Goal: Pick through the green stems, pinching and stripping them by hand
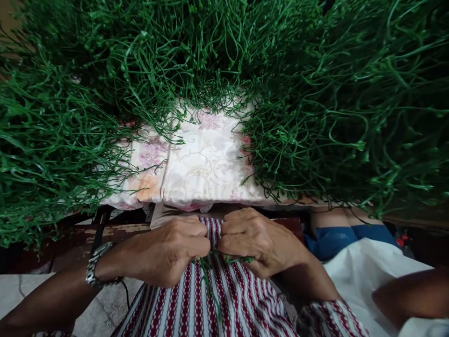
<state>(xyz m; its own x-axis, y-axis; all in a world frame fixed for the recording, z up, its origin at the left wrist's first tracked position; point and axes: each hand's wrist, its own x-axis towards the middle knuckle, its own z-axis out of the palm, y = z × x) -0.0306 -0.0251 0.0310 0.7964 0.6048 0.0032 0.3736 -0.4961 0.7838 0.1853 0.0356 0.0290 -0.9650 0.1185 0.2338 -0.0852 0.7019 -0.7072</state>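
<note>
My left hand (171, 250), a metal watch on its wrist, is closed with green strands (209, 283) hanging below its fingertips. Close beside it, my right hand (250, 241) is closed too, and short green strands (238, 258) stick out under its fingers. Both hands are low over the striped clothing on my lap, a small gap between them. Just beyond them lies a table with a floral cover (203, 164), bearing big heaps of thin green strands (63, 135) at the left, back and right.
To the right sits another person in a white top (365, 267) and blue shorts (336, 241), an arm near the lower right corner. A worn wooden bench edge (77, 238) shows at the left.
</note>
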